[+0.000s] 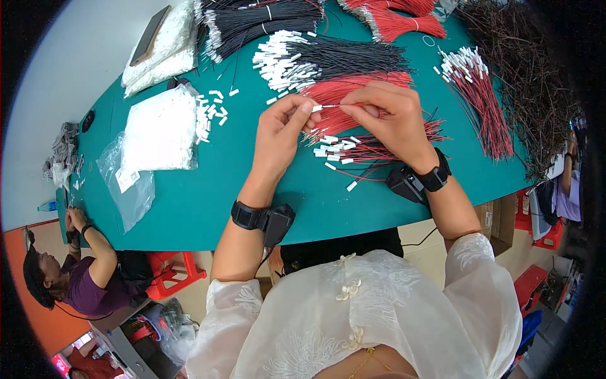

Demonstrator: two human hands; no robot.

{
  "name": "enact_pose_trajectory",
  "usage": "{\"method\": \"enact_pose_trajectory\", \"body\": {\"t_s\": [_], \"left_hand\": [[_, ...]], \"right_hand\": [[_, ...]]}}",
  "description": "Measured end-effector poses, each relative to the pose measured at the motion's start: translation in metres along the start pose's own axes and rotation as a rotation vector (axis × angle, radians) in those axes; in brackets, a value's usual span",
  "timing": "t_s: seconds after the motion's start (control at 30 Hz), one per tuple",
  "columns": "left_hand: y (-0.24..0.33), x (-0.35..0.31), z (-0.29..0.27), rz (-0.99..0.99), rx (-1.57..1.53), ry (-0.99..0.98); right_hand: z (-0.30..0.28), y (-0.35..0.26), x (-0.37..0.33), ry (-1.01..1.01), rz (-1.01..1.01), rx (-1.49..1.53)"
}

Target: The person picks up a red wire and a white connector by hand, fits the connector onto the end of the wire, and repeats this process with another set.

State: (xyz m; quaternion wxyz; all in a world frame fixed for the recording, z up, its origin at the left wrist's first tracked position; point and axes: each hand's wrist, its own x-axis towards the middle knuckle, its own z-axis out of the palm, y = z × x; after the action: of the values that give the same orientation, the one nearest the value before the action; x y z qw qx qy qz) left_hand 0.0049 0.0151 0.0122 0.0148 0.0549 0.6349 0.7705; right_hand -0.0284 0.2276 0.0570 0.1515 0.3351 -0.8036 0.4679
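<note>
Between thumb and fingertips, my left hand [281, 129] pinches a small white connector housing [317, 108]. Facing it, my right hand [392, 117] grips a thin wire whose bare end [331, 106] points at the housing and meets it or nearly so. Most of that wire is hidden by my fingers. Below my hands lies a loose heap of red wires with white connectors [341, 148]. Just beyond them, red wires [356, 85] lie side by side, and behind these are black wires with white-connector ends [353, 55].
Loose white connectors [211, 114] lie beside a full white bag [161, 129] on the green table [221, 196]. Tied black bundles [265, 19] and red bundles [404, 22] stand at the back. Right: connector-ended wires [486, 114], tangled brown wires [524, 82]. Another person [91, 271] sits left.
</note>
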Motion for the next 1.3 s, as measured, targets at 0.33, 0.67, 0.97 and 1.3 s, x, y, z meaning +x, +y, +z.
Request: {"method": "enact_pose_trajectory", "body": {"t_s": [0.33, 0.67, 0.97, 1.3], "left_hand": [[0.0006, -0.001, 0.0025, 0.012, 0.003, 0.013], [0.0007, -0.0011, 0.0027, 0.021, 0.024, 0.008], [0.0014, -0.002, 0.0037, 0.008, 0.027, 0.021], [0.0013, -0.0023, 0.0042, 0.035, 0.055, 0.032]], "right_hand": [[0.0005, -0.0011, 0.0008, 0.019, -0.06, -0.041], [0.0008, -0.0021, 0.0018, 0.035, -0.131, -0.077], [0.0013, -0.0042, 0.001, 0.035, -0.14, -0.079], [0.0001, -0.0046, 0.0008, 0.022, -0.103, -0.068]]}}
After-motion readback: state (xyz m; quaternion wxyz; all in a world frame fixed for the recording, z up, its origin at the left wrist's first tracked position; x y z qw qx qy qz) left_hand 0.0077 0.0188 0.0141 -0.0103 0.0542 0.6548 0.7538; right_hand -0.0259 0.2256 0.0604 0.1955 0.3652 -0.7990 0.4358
